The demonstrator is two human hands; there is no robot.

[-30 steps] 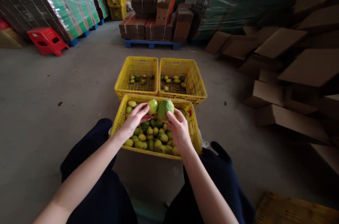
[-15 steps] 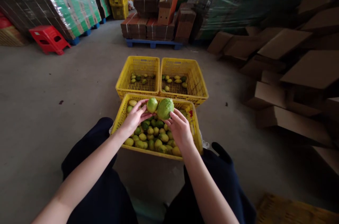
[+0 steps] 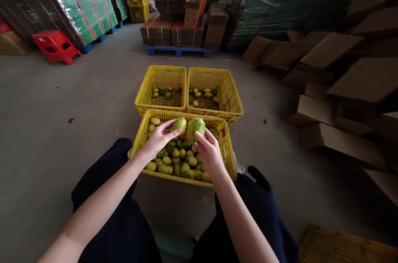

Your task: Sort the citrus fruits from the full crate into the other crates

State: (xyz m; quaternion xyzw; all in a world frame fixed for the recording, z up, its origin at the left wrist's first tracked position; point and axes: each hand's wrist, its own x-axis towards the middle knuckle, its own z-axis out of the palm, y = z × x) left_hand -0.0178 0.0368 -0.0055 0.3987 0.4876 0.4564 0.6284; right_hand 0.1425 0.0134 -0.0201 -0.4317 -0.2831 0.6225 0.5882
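Note:
Above a yellow plastic crate [image 3: 183, 179] of green and yellow lemons [image 3: 184, 167], each of my hands holds one fruit. My left hand [image 3: 159, 138] is closed on a smaller yellow-green lemon [image 3: 179, 124], with the thumb lying across its near side. A bigger, bumpy green lemon [image 3: 195, 127] sits in my right hand [image 3: 209, 147], whose thumb presses its front. The two fruits are side by side at about the same height, a narrow gap between them. My forearms hide parts of the crate's sides.
Two more yellow crates, a left one [image 3: 139, 96] and a right one [image 3: 234, 96], stand just beyond, with several lemons in each. Flattened cardboard boxes [image 3: 329, 143] lie at right. A red stool [image 3: 57, 45] is at left; a blue pallet [image 3: 178, 51] carries stacked cardboard behind.
Both fruits have been turned in my fingers and lowered slightly. My thumbs have moved onto their near sides. The view has shifted a little.

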